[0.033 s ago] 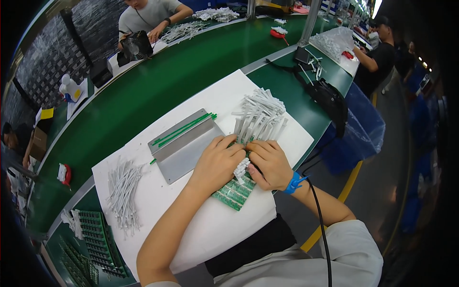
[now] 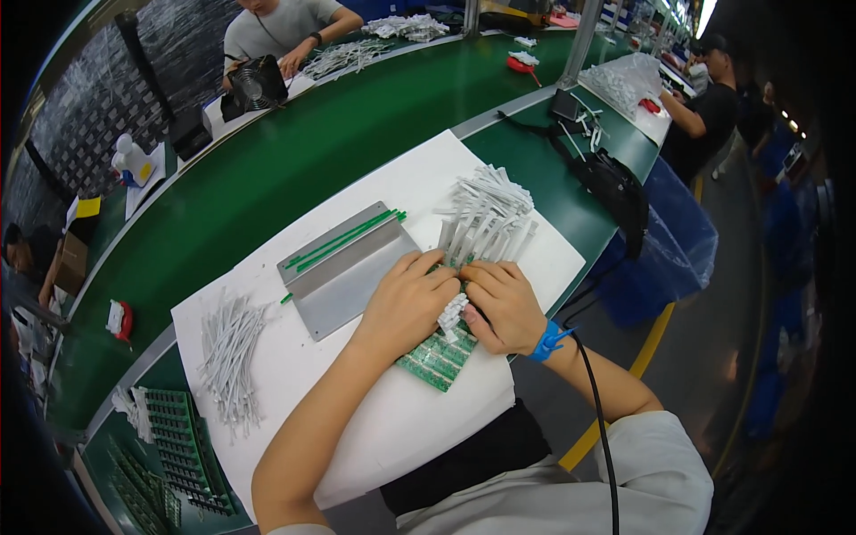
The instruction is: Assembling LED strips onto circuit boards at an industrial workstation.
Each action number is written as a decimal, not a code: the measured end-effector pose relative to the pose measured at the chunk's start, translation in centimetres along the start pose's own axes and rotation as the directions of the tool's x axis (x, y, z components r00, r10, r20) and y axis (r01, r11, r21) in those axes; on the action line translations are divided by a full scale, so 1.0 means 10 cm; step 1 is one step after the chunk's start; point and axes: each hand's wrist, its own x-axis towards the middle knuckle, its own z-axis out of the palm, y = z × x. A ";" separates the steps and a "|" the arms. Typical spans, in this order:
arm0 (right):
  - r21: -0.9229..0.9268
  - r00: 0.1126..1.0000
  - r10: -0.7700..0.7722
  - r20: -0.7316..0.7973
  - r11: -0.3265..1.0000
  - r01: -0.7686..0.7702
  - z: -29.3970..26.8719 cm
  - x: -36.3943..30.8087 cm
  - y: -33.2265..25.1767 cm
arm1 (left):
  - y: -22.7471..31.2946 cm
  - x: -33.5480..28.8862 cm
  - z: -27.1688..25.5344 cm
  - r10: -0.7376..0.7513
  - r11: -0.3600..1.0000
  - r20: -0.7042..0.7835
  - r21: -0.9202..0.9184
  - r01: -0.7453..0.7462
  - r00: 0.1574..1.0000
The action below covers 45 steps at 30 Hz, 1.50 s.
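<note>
A green circuit board panel (image 2: 437, 362) lies tilted on the white sheet, close to my body. White flat cables (image 2: 486, 234) fan out from its far part, beyond my fingers. My left hand (image 2: 412, 301) is closed over the board's left side, with its fingertips curled down at the row of cables. From the right, my right hand (image 2: 501, 308), with a blue band at the wrist, is closed on the board too, fingertips meeting the left ones. A clump of white connectors (image 2: 452, 314) shows between the hands, beside the right thumb. What the fingertips pinch is hidden.
A grey metal angled fixture (image 2: 352, 276) with green strips is left of my hands. Loose white cables (image 2: 234, 361) lie further left, near stacked green panels (image 2: 183, 446). A black bag (image 2: 615, 192) rests at right; a black cord (image 2: 602, 419) crosses my right arm. People work opposite and at right.
</note>
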 end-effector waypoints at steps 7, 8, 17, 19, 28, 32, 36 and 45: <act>-0.031 0.999 -0.006 0.032 0.999 0.007 -0.04 0.01 -0.04 | -0.02 -0.08 0.07 0.011 1.000 0.003 0.014 -0.011 1.000; -0.032 0.999 -0.010 0.032 0.999 0.011 -0.04 0.01 -0.04 | -0.02 -0.09 0.08 0.014 1.000 -0.018 0.005 -0.014 1.000; -0.035 0.999 -0.041 0.006 0.999 0.042 -0.02 -0.01 0.00 | -0.02 0.02 0.08 0.058 0.998 0.013 -0.004 -0.058 0.998; 0.013 0.999 -0.036 -0.007 0.999 0.036 -0.01 -0.02 0.02 | -0.03 0.03 0.09 0.060 0.998 0.002 -0.016 -0.060 0.998; 0.093 0.997 -0.025 -0.078 0.995 0.033 0.02 -0.08 0.05 | -0.05 -0.15 0.08 -0.011 0.990 0.048 -0.139 0.018 0.999; 0.100 0.997 0.007 -0.071 0.995 0.000 0.03 -0.09 0.06 | -0.01 -0.12 0.05 -0.039 0.985 0.045 -0.169 0.046 0.998; 0.035 0.999 -0.024 -0.035 0.999 0.025 -0.02 -0.05 0.03 | -0.03 -0.11 0.08 -0.029 0.989 0.018 -0.147 0.032 0.999; 0.034 1.000 -0.024 -0.007 0.999 0.024 -0.02 -0.03 0.03 | -0.02 -0.11 0.08 -0.050 0.991 0.068 -0.124 0.058 0.996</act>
